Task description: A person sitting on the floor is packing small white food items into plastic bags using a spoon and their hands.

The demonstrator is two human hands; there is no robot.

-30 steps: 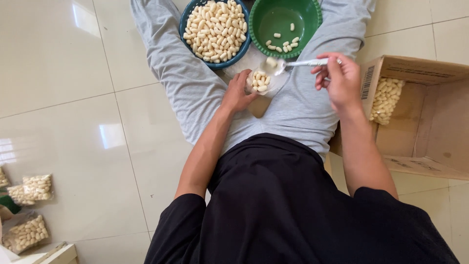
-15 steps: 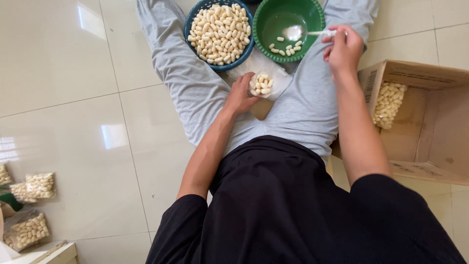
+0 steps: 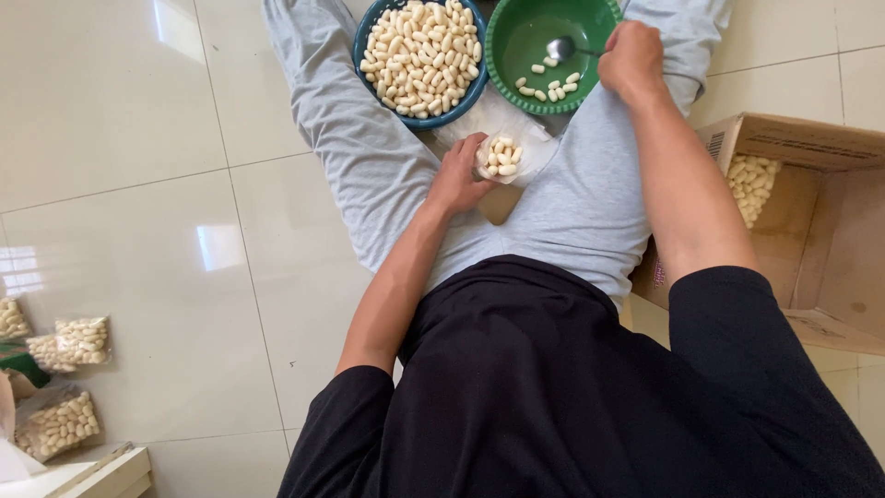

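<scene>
Two hands busy: left hand [image 3: 458,175] grips bag [image 3: 502,157], right hand [image 3: 631,55] grips spoon [image 3: 562,48]

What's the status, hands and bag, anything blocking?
Left hand holds small clear bag open. Right hand dips spoon into green bowl. Nothing blocking.

Full bowl [image 3: 421,57] left of the spoon bowl [image 3: 551,55], small bag [image 3: 502,157] before it, cardboard box [image 3: 800,221] far right, filled packets [image 3: 57,383] far left on the floor [image 3: 129,184]

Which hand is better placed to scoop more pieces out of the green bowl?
Right. The right hand already holds the spoon inside the green bowl; the left hand is occupied holding the small bag.
</scene>
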